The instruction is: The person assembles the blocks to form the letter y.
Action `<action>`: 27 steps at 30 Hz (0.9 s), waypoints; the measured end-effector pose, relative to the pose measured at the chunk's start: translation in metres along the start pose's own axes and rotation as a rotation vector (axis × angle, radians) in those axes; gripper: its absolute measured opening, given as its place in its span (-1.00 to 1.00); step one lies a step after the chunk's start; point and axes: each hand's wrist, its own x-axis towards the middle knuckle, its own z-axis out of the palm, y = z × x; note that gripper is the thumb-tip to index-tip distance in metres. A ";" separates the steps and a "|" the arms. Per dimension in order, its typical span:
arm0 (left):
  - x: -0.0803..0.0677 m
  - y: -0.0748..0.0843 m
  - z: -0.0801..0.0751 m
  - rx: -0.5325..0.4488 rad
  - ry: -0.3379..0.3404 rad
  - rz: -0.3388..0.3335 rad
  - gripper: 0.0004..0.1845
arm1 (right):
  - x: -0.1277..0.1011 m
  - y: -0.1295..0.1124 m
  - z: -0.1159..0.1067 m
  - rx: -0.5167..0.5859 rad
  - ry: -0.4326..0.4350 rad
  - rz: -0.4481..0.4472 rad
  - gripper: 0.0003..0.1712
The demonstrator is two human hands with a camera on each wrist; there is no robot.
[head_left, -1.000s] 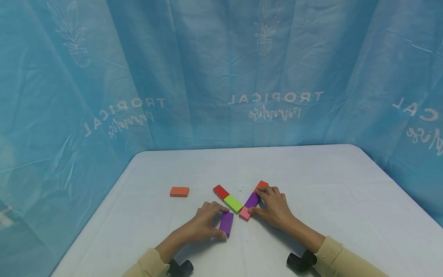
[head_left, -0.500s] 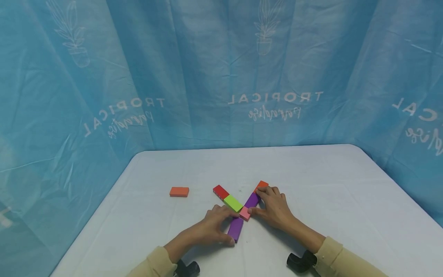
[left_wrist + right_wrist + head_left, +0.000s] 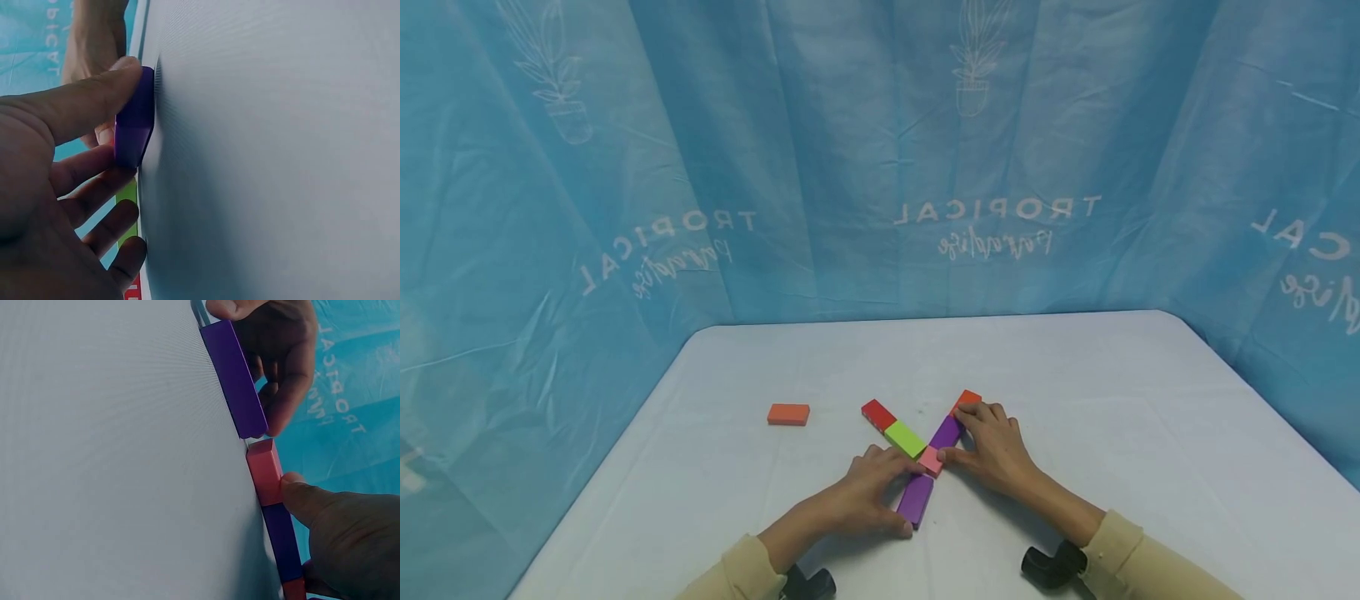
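Flat rectangular wooden blocks lie on the white table. My left hand (image 3: pixel 872 492) pinches a purple block (image 3: pixel 916 500) by its two ends, thumb at the near end and index finger at the far end. A narrow gap separates that block from a pink block (image 3: pixel 265 472) in the right wrist view. Beyond the pink block, a second purple block (image 3: pixel 946 432) and an orange block (image 3: pixel 967 398) continue a slanting row. My right hand (image 3: pixel 996 450) holds this row from the right, its thumb against the pink block and index fingertip near the purple-orange joint.
A green block (image 3: pixel 906 439) and a red block (image 3: pixel 878 415) form another slanting line, meeting the row near the pink block. Further left lies a separate orange block (image 3: pixel 788 414). A blue printed curtain (image 3: pixel 820 167) hangs behind the white table (image 3: pixel 1075 367).
My left hand has slid the purple block rightward and slightly nearer, tilting it into line below the pink block. The right hand and the other blocks have stayed put.
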 end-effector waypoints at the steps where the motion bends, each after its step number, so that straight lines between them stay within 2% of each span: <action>1: -0.001 0.000 0.000 0.002 0.005 -0.002 -0.27 | 0.000 0.000 0.000 -0.002 -0.001 0.000 -0.20; 8: -0.008 0.000 0.001 -0.027 0.083 -0.061 -0.21 | 0.000 0.001 0.001 -0.008 -0.012 0.009 -0.18; 16: -0.016 0.002 0.012 -0.075 0.193 -0.097 -0.29 | 0.000 0.000 0.000 -0.005 -0.023 0.022 -0.17; 22: -0.020 0.008 0.018 -0.071 0.216 -0.120 -0.30 | -0.001 0.000 0.001 -0.008 -0.003 0.011 -0.19; 27: -0.022 0.013 0.022 -0.107 0.224 -0.140 -0.31 | 0.000 -0.001 0.001 -0.004 -0.012 0.023 -0.19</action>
